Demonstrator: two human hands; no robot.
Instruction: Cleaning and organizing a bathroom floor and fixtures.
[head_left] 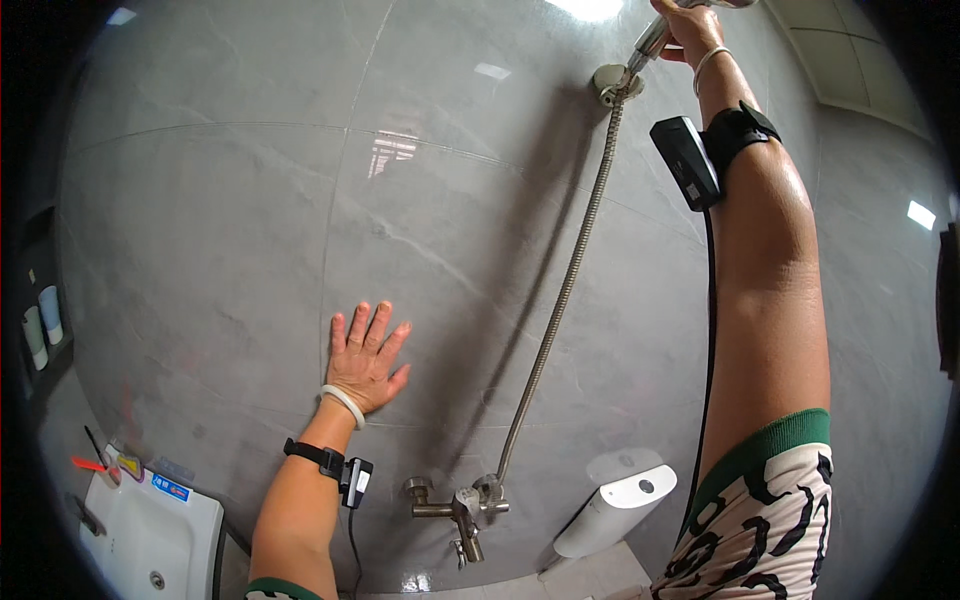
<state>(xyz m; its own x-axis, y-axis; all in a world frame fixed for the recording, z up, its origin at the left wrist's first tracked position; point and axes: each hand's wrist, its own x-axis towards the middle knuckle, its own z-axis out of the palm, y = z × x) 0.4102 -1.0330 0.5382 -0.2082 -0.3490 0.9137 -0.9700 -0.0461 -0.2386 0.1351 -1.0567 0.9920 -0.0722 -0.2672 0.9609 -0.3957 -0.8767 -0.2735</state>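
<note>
High at the upper right, my right hand is closed around the handle of a silver shower head; the spray end is cut off by the picture's top edge. The handle's lower end is at a round wall bracket, and I cannot tell whether it sits fully in it. From there a ribbed metal hose runs down to a metal mixer tap low on the wall. My left hand lies with fingers spread against the grey tiled wall, left of the hose, holding nothing.
A white washbasin stands at the lower left, with small items on its rim. Bottles stand on a shelf at the far left. A white rounded bin-like object is below right of the tap. Cables hang from the black devices strapped to both forearms.
</note>
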